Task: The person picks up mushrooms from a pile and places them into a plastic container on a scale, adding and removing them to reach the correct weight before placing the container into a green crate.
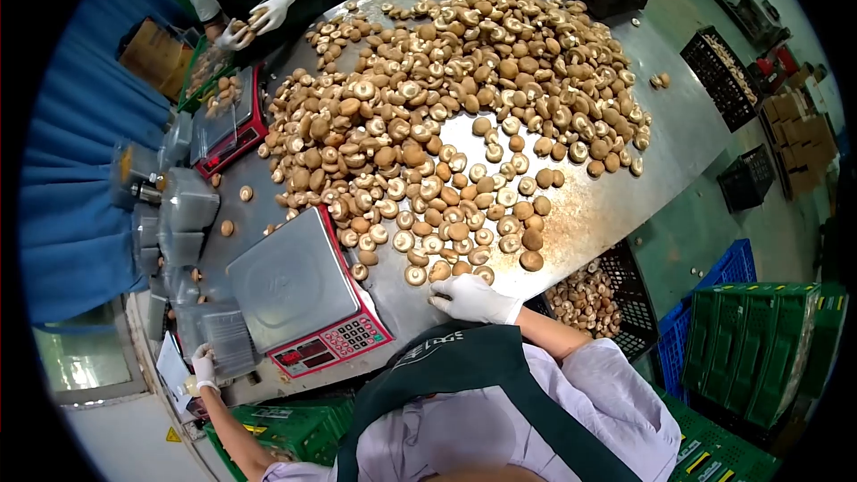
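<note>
My gloved right hand [478,299] is at the near edge of a spread of brown shiitake mushrooms [460,232] on the metal table. Its fingers are curled together, and whatever lies under them is hidden. A mushroom [439,271] touches or nearly touches its fingertips. Far to the left, my gloved left hand [204,366] has its fingers closed at the side of a clear plastic tray [223,339]. Between my hands stands a red digital scale [290,281] with a bare grey pan.
A big mushroom heap [482,62] covers the far table. Opposite, a gloved co-worker [268,13] handles mushrooms beside a second scale [228,125]. More clear trays [187,201] line the left edge. A black crate of mushrooms [629,303] and green crates [750,348] stand at right.
</note>
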The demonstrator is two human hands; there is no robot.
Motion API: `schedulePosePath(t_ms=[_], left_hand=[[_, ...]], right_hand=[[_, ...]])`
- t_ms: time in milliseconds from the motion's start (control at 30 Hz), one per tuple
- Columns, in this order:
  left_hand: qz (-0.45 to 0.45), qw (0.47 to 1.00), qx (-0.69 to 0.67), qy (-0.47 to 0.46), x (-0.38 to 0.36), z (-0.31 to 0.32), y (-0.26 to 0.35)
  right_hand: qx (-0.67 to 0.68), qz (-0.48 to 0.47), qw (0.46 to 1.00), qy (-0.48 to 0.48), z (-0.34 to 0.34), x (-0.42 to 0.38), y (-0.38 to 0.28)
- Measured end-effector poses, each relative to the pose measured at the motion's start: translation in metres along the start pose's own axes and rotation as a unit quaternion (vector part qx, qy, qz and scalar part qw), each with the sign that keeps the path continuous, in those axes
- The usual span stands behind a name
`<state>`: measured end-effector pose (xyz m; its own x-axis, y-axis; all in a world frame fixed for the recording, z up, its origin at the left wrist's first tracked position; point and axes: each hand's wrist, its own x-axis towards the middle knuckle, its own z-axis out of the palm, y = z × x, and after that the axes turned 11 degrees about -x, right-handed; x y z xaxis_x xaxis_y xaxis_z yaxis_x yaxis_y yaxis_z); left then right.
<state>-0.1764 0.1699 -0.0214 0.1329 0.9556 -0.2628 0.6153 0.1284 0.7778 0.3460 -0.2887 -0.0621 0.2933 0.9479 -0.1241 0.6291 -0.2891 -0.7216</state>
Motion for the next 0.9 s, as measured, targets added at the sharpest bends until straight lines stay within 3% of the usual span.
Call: schedulePosePath(t_ms=[67, 167, 233, 267, 300, 333, 400, 533, 600, 667, 733, 833, 900], left_hand=[[0.007, 1.000, 0.006, 0.003, 0.001, 0.006, 0.003], [0.058, 0.990, 0.123, 0.031, -0.003, 0.008, 0.011], [0.216, 0.913, 0.274, 0.211, -0.007, -0.001, 0.021], [0.177, 0.916, 0.213, 0.289, -0.021, 0.003, 0.045], [0.226, 0.874, 0.233, 0.361, -0.042, 0.010, 0.072], [0.215, 0.874, 0.183, 0.396, -0.024, -0.018, 0.055], [0.214, 0.862, 0.186, 0.420, -0.063, 0.009, 0.105], [0.367, 0.872, 0.123, 0.300, -0.094, 0.087, 0.103], [0.406, 0.855, 0.252, 0.201, -0.135, 0.149, 0.121], [0.394, 0.852, 0.318, 0.135, -0.157, 0.193, 0.114], [0.393, 0.878, 0.267, 0.059, -0.166, 0.220, 0.096], [0.330, 0.902, 0.274, 0.052, -0.183, 0.231, 0.100], [0.365, 0.893, 0.251, 0.083, -0.201, 0.245, 0.121]], right_hand=[[-0.004, 0.006, 1.000, -0.017, -0.006, 0.002, 0.003], [-0.016, 0.012, 0.999, -0.027, -0.023, 0.004, 0.005], [-0.020, -0.014, 1.000, -0.006, -0.028, 0.004, 0.014], [-0.026, -0.032, 0.999, 0.017, -0.030, 0.003, 0.019], [-0.025, -0.032, 0.999, 0.024, -0.033, 0.002, 0.022], [-0.030, -0.039, 0.998, 0.024, -0.036, 0.002, 0.027], [-0.022, -0.018, 0.999, 0.026, -0.039, 0.001, 0.035], [-0.017, 0.028, 0.999, -0.006, -0.057, -0.001, 0.042], [-0.037, 0.028, 0.999, 0.003, -0.062, -0.002, 0.048], [-0.062, 0.028, 0.998, 0.007, -0.065, -0.002, 0.057], [-0.059, 0.017, 0.998, 0.023, -0.071, 0.001, 0.065], [-0.070, 0.015, 0.997, 0.031, -0.077, 0.021, 0.076], [-0.096, 0.015, 0.993, 0.061, -0.085, 0.040, 0.074]])
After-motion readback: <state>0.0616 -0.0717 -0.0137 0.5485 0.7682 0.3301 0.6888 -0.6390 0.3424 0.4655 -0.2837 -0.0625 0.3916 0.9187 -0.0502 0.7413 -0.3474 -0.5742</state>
